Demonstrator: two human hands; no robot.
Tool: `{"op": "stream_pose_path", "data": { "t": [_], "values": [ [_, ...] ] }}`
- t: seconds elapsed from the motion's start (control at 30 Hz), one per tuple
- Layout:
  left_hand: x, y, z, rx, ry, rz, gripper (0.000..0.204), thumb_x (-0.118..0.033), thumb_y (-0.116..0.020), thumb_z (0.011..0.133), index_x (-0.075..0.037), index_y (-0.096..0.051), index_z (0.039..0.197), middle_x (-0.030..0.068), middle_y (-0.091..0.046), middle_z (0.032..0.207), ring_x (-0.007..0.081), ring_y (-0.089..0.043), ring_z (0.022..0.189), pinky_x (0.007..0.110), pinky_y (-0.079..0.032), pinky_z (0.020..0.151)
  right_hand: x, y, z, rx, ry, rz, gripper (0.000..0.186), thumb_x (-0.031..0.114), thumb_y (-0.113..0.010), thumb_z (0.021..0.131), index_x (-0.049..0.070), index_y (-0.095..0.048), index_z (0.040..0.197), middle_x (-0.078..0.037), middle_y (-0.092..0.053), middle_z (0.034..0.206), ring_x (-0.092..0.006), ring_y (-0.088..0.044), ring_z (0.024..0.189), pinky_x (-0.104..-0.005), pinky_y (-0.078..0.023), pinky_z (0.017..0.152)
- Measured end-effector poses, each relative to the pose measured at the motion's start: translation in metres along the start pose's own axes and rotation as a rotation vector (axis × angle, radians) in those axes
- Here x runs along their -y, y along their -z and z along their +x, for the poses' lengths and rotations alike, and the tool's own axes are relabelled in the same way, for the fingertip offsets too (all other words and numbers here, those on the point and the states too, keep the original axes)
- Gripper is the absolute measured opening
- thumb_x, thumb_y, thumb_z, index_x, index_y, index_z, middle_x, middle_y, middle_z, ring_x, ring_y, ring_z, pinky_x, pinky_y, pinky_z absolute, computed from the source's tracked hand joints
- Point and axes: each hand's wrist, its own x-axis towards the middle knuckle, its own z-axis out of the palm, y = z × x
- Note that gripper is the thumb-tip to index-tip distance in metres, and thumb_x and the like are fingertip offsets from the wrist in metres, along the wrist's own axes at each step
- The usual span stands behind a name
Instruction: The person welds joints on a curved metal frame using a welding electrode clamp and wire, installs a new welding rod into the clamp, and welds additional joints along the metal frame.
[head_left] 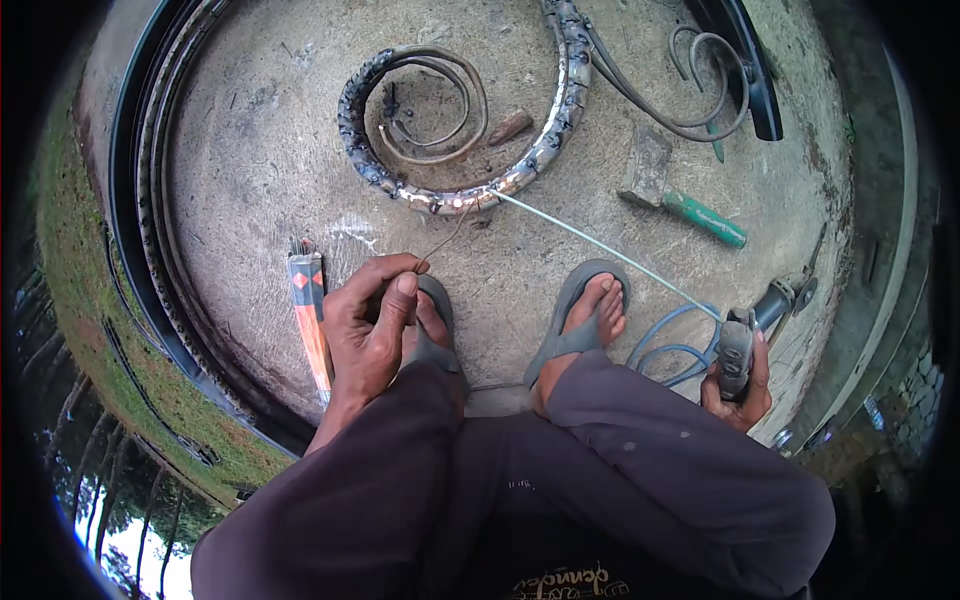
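Observation:
My left hand [365, 325] pinches a thin brown metal wire [445, 240] between thumb and fingers. The wire's far end reaches the curved metal scroll [540, 160] on the ground. At the right, my right hand [738, 395] is closed round a dark welding electrode holder [737, 350]. A long pale welding electrode [610, 250] runs from the holder to the scroll, and its tip meets the metal close to the wire's end. Dark marks and bright shiny patches cover the scroll's bend, and thin rods coil inward at its end.
A packet of welding electrodes [312, 325] lies left of my left hand. Right of the scroll rests a hammer with a green handle [705, 220]. A blue-grey cable [655, 335] loops beside my right foot. A dark curved metal bar [130, 250] rims the left side.

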Motion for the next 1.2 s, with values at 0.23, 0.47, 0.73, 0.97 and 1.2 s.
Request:
{"op": "stream_pose_path", "data": {
  "t": [0.23, 0.47, 0.73, 0.97, 1.2],
  "values": [
    [-0.001, -0.003, 0.004, 0.031, 0.049, 0.013, 0.019, -0.014, -0.062, 0.097, 0.002, -0.067, 0.105, 0.0047, -0.068, 0.094, 0.0066, -0.055, 0.073, 0.022, -0.043, 0.065, -0.002, 0.002, 0.003, 0.043, 0.065, 0.008, 0.074, -0.012, -0.059, 0.061, -0.005, -0.052, 0.134, -0.026, -0.069, 0.106, -0.0343, -0.073, 0.09, -0.0343, -0.057, 0.075],
    [0.005, -0.003, 0.004, 0.018, 0.026, -0.01, 0.016, -0.009, -0.061, 0.097, 0.004, -0.067, 0.105, 0.0047, -0.067, 0.09, 0.0049, -0.051, 0.067, 0.021, -0.04, 0.06, 0.005, 0.0, 0.007, 0.058, 0.092, -0.012, 0.074, -0.013, -0.059, 0.061, -0.005, -0.052, 0.134, -0.026, -0.069, 0.102, -0.0342, -0.073, 0.082, -0.036, -0.056, 0.069],
    [0.004, -0.003, 0.003, 0.035, 0.071, -0.047, 0.015, -0.008, -0.061, 0.096, 0.002, -0.067, 0.105, 0.0049, -0.066, 0.093, 0.005, -0.049, 0.065, 0.021, -0.038, 0.058, 0.004, 0.0, 0.008, 0.084, 0.069, 0.022, 0.075, -0.013, -0.059, 0.061, -0.005, -0.051, 0.135, -0.026, -0.069, 0.099, -0.0348, -0.073, 0.081, -0.036, -0.055, 0.068],
    [-0.005, -0.005, 0.002, 0.017, 0.04, -0.027, 0.016, -0.008, -0.061, 0.097, 0.005, -0.066, 0.104, 0.004, -0.065, 0.078, 0.0058, -0.054, 0.063, 0.021, -0.04, 0.056, 0.0, 0.005, 0.006, 0.098, 0.065, 0.029, 0.074, -0.012, -0.059, 0.061, -0.005, -0.052, 0.134, -0.026, -0.068, 0.104, -0.0356, -0.073, 0.087, -0.0356, -0.056, 0.072],
    [-0.008, -0.005, 0.003, 0.043, -0.002, -0.001, 0.017, -0.008, -0.057, 0.099, 0.006, -0.064, 0.105, 0.0054, -0.062, 0.067, 0.0111, -0.061, 0.055, 0.023, -0.041, 0.052, -0.003, 0.001, -0.001, 0.017, 0.002, 0.028, 0.074, -0.011, -0.06, 0.063, -0.003, -0.051, 0.136, -0.028, -0.067, 0.109, -0.0371, -0.072, 0.093, -0.0356, -0.057, 0.075]
  ]
}}
